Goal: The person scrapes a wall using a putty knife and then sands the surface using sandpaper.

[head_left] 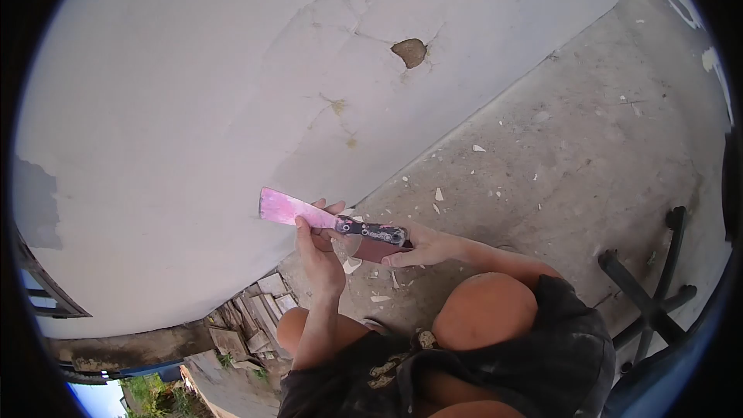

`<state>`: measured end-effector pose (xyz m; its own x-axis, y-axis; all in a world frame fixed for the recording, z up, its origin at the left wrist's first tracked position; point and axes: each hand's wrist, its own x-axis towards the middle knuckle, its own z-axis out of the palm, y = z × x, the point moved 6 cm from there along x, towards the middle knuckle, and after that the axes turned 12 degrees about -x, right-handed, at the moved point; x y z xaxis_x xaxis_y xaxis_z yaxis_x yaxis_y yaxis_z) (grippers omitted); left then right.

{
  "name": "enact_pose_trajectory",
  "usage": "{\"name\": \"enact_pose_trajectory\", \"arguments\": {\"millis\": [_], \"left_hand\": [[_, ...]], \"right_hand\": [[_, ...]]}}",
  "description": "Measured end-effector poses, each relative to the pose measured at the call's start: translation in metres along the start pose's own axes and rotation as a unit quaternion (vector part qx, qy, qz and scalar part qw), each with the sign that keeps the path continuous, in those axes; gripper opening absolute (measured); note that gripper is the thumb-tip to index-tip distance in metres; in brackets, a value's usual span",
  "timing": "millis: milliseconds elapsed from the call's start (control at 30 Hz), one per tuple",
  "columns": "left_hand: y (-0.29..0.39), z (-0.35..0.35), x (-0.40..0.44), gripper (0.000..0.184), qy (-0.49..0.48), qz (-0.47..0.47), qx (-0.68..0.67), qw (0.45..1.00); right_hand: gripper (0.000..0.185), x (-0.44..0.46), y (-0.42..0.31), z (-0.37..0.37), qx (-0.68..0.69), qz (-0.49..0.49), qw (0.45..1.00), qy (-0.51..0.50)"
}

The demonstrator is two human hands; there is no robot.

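Note:
A putty knife [298,208] with a pink-smeared blade and a black, paint-spotted handle is held sideways in front of the wall. My left hand [319,255] grips its blade, thumb on the near face and fingers behind. Under the handle, my right hand [424,246] is closed on a reddish-brown flat piece [375,249], its fingers close to the handle's end. Whether they also touch the handle I cannot tell. Beside the brown piece, near my left fingers, is a pale, rounded shape [348,244] that is unclear.
The pale wall [193,108] has cracks and a brown hole [410,53]. White flakes [439,194] lie scattered over the concrete floor [588,131]. A black chair base [656,306] stands at right. Stacked boards [249,317] lie at lower left, below a window frame [50,286].

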<state>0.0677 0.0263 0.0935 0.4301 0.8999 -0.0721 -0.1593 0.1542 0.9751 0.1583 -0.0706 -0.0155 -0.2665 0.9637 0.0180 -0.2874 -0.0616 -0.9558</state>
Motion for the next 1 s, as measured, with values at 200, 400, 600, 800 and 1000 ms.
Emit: {"name": "enact_pose_trajectory", "arguments": {"millis": [200, 400, 600, 800, 1000], "left_hand": [[0.055, -0.052, -0.001, 0.050, 0.062, 0.112, 0.112, 0.985], [0.032, -0.071, -0.012, 0.044, 0.108, -0.006, 0.051, 0.993], [0.028, -0.086, -0.015, 0.048, 0.092, -0.015, 0.062, 0.994], [0.026, -0.090, -0.018, 0.044, 0.090, -0.034, 0.047, 0.994], [0.022, -0.087, -0.013, 0.041, 0.081, -0.033, 0.054, 0.995]], "right_hand": [[0.055, -0.033, -0.024, -0.048, 0.040, 0.008, 0.992, 0.119], [0.039, -0.076, -0.141, -0.148, -0.154, -0.257, 0.737, 0.606], [0.043, -0.048, -0.233, -0.205, -0.520, -0.316, 0.369, 0.702], [0.039, 0.006, -0.208, -0.155, -0.598, -0.422, 0.427, 0.531], [0.029, -0.032, -0.200, -0.152, -0.448, -0.444, 0.553, 0.545]]}}
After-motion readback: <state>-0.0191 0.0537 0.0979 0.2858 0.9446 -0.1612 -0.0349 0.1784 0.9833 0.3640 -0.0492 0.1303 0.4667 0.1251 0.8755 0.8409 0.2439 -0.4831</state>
